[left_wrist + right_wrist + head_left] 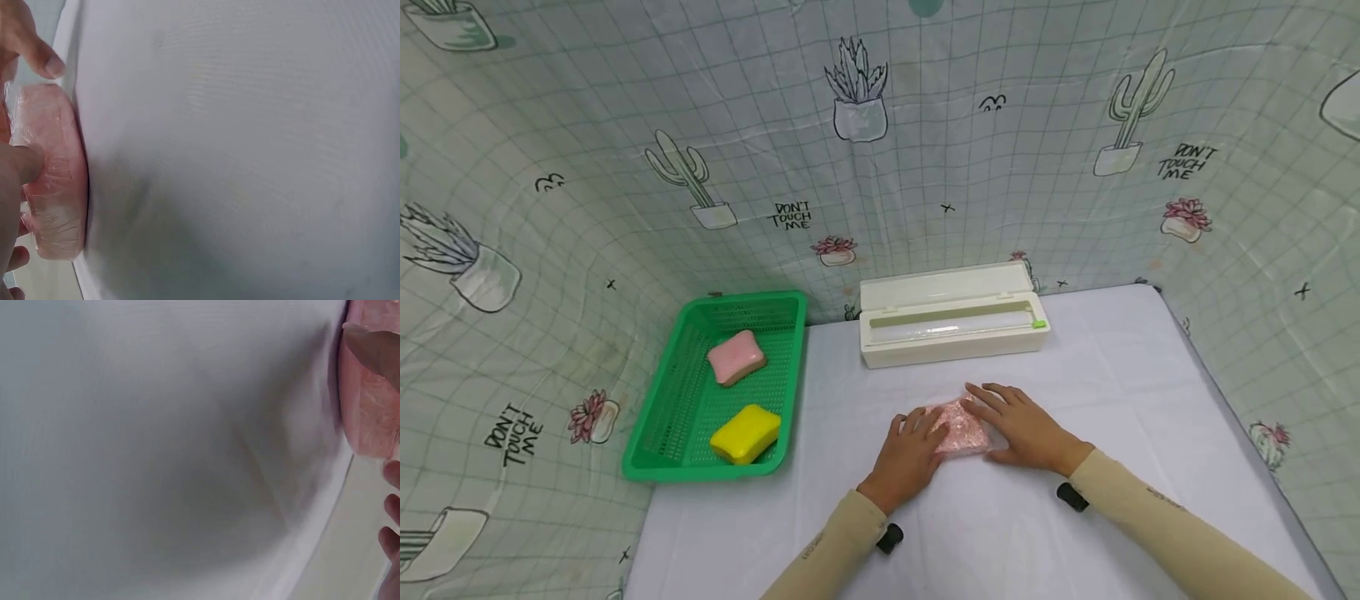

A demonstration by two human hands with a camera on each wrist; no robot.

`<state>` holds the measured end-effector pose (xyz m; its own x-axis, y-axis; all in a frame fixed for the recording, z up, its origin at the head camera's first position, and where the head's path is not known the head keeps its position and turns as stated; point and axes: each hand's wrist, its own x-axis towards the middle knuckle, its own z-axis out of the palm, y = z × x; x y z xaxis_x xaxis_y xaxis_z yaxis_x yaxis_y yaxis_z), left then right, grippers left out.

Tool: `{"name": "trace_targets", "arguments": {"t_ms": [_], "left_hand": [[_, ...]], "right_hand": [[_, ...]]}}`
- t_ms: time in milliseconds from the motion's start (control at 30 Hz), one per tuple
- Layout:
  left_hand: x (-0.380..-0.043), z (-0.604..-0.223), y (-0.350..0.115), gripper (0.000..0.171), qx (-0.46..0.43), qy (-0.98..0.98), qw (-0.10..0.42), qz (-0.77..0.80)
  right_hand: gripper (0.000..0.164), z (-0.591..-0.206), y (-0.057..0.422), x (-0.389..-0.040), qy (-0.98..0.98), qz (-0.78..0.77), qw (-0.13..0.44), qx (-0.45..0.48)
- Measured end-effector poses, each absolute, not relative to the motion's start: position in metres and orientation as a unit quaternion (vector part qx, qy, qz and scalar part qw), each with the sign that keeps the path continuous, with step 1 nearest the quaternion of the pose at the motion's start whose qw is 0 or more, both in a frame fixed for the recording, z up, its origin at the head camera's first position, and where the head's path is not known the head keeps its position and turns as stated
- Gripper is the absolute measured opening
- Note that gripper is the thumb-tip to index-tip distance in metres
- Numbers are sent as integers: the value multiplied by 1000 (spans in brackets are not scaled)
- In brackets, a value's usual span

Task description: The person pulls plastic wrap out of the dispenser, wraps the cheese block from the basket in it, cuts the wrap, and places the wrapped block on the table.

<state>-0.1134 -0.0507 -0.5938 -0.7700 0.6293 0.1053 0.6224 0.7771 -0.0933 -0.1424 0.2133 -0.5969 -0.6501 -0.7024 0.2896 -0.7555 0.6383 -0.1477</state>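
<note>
L hand (904,458) relaxed, fingers part-spread, touching film-wrapped pink block (962,432); R hand (1028,429) loosely splayed at block's right end. Block flat on wht cloth (1120,375), betw hands, nr lid-up wht box (955,351).

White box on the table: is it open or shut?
Open. In the head view, the box has its lid raised at the back, and a pale roll shows inside.

Pink package (962,431) — green basket (700,473), pink block (736,357), yellow block (746,433), white box (955,350) with lime tab (1039,324), pale cactus-and-grid cloth (1000,175).
</note>
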Motion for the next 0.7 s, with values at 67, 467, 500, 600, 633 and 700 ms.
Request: {"name": "trace_targets", "arguments": {"t_ms": [67, 467, 500, 600, 633, 700], "left_hand": [[-113, -594, -50, 47, -330, -941, 69, 23], [-111, -596, -40, 51, -302, -943, 135, 18], [-112, -596, -41, 48, -297, -945, 135, -10], [-115, -591, -43, 43, -273, -945, 107, -147], [-115, -589, -44, 41, -264, -939, 88, -202], [-116, -585, -44, 37, -240, -918, 32, -314]], "right_hand": [[87, -598, 213, -143, -903, 136, 93, 397], [65, -598, 207, -142, -914, 165, 101, 357], [63, -595, 206, -141, -916, 178, 95, 346], [56, -580, 202, -139, -925, 224, 80, 297], [53, -575, 201, -139, -927, 240, 78, 277], [50, -566, 198, -140, -930, 268, 77, 238]]}}
